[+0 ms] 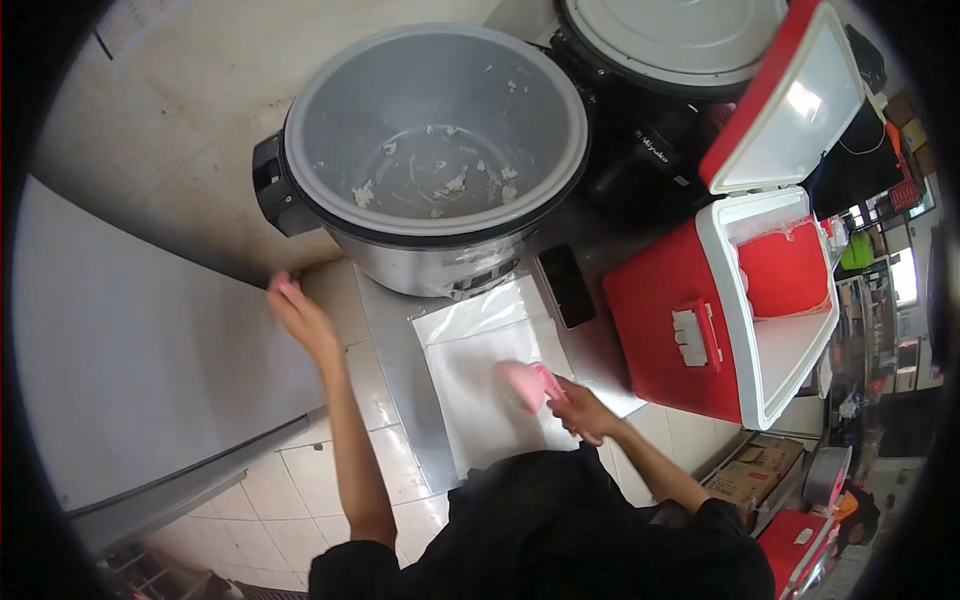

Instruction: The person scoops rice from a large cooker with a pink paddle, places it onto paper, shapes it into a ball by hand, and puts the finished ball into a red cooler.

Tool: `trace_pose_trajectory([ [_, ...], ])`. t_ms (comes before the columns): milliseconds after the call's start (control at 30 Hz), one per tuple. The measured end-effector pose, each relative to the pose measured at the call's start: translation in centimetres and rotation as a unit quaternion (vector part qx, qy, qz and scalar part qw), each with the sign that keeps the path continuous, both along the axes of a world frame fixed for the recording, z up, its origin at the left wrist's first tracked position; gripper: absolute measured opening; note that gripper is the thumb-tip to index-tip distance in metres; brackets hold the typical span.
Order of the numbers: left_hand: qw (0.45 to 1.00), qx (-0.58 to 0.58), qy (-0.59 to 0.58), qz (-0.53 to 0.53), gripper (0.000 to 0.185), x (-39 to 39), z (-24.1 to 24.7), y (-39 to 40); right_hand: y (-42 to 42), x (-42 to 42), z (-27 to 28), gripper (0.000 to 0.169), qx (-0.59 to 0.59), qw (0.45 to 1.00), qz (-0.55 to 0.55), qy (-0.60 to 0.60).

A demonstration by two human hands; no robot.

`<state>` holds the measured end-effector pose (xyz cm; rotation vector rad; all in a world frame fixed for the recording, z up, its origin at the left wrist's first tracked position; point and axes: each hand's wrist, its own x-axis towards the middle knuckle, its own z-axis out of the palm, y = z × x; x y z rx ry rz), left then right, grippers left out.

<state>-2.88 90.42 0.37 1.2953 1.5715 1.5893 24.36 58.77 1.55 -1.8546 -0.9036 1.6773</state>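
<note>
My right hand (581,411) grips the handle of a pink plastic scoop (523,384), which is blurred, over white paper sheets (480,375) on a metal table. At the left, beside a pale cabinet, my left hand (300,311) is raised clear of the table; something pink shows at its fingertips, too blurred to tell whether it is held. In front of me stands a large rice cooker (450,176) without its lid, with clumps of cooked rice stuck to the inside of its grey pot. A dark phone (566,286) lies to the right of the paper.
A red cooler box (675,330) with its lid (795,97) raised stands at the right, holding a red bundle (784,270) in clear plastic. Behind is a second cooker with its lid (675,34) on. The pale cabinet (150,337) borders the left; a cardboard box (754,472) sits low right.
</note>
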Motion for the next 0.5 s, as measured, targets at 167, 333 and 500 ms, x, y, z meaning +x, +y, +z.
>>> trace_pose_trajectory([
  [167, 0.985, 0.120, 0.120, 0.015, 0.033, 2.5, 6.3, -2.1, -5.8, -3.8, -6.8, 0.062, 0.194, 0.814, 0.274, -0.475],
  [333, 0.961, 0.121, 0.217, -0.124, 0.035, 4.4, 15.9, 3.6, -2.4, -2.6, -1.6, 0.048, 0.242, 0.878, -0.096, -0.402],
  [500, 0.876, -0.048, 0.466, -0.114, 0.050, 5.4, 16.1, 9.2, 13.1, 4.3, 12.9, 0.016, 0.525, 0.726, -0.283, -0.342],
])
